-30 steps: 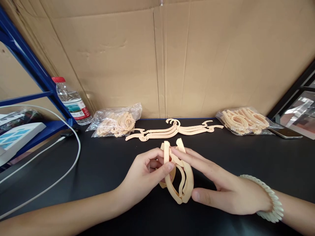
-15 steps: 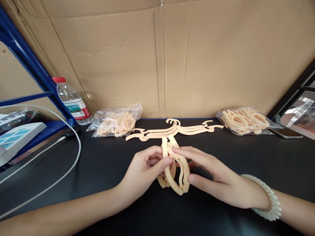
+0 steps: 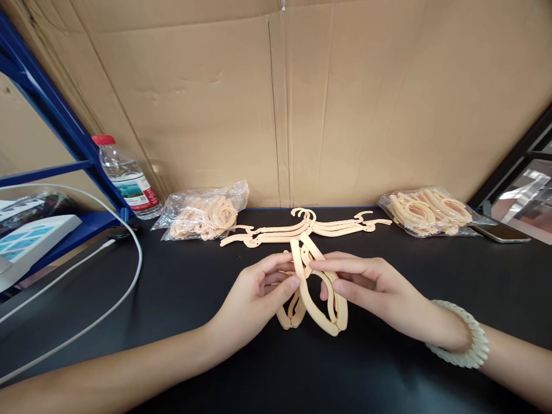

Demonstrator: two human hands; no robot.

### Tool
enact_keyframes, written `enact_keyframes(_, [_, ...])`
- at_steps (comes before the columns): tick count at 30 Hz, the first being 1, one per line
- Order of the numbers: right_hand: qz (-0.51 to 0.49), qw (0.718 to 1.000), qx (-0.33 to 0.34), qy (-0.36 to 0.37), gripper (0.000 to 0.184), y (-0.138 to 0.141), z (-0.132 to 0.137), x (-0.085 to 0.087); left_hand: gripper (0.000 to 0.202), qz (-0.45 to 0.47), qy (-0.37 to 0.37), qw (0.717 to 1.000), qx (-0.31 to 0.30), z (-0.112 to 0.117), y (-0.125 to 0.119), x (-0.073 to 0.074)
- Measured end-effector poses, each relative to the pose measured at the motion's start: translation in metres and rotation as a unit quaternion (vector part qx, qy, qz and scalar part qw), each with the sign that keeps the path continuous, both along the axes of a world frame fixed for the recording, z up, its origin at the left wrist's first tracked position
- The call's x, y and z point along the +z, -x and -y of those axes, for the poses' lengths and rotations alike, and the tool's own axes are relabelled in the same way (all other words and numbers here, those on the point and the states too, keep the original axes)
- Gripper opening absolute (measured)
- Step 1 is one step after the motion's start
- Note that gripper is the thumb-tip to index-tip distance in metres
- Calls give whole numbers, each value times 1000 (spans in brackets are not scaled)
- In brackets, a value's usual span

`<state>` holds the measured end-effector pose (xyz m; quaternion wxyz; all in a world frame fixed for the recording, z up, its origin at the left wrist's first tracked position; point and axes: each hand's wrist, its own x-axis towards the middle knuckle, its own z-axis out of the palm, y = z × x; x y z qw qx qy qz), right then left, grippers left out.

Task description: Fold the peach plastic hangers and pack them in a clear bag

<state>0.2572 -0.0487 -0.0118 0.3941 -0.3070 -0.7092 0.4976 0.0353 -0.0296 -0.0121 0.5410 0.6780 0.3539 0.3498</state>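
One black tabletop (image 3: 276,376) lies beneath our left hand (image 3: 256,290) and right hand (image 3: 383,290). Beyond them sit the spread-out hangers (image 3: 280,237), a bagged bundle (image 3: 200,218) off to our left, a second bundle (image 3: 426,213) to our right. Between the hands we hold a folded hanger (image 3: 314,307), each hand pinching one side; a further loop (image 3: 283,317) shows below our left fingers. For steadiness, we judge it best to pinch lightly, press evenly and leave the small holed tab (image 3: 305,255) uncovered.
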Motion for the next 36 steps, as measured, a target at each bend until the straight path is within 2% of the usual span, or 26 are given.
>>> enact_keyframes(3, [14, 998, -53, 2, 31, -5, -3, -1, 26, -62, -101, 992, 45, 1, 5, -5])
enact_keyframes(5, [37, 995, -91, -4, 33, -10, -6, -3, 27, -132, -212, 967, 41, 2, 9, -8])
enact_keyframes(8, [101, 986, -131, -6, 39, -17, -13, -6, 42, -229, -353, 905, -62, 5, 15, -10])
enact_keyframes(10, [164, 976, -143, -30, 39, -21, -16, -8, 52, -275, -392, 868, -133, 5, 17, -10])
enact_keyframes(12, [232, 960, -134, -82, 37, -22, -15, -8, 51, -306, -399, 849, -164, 4, 17, -10])
enact_keyframes(16, [337, 918, -101, -183, 36, -21, -8, -5, 40, -326, -399, 840, -171, 2, 18, -10])
enact_keyframes(21, [404, 886, -70, -218, 37, -19, -2, -2, 40, -301, -416, 845, -149, 1, 18, -11])
enact_keyframes(31, [434, 858, -73, -266, 41, -17, -5, -8, 37, -260, -390, 875, -123, -5, 17, -15])
enact_keyframes(36, [439, 854, -77, -270, 39, -15, -6, -9, 36, -260, -392, 874, -125, -7, 17, -15])
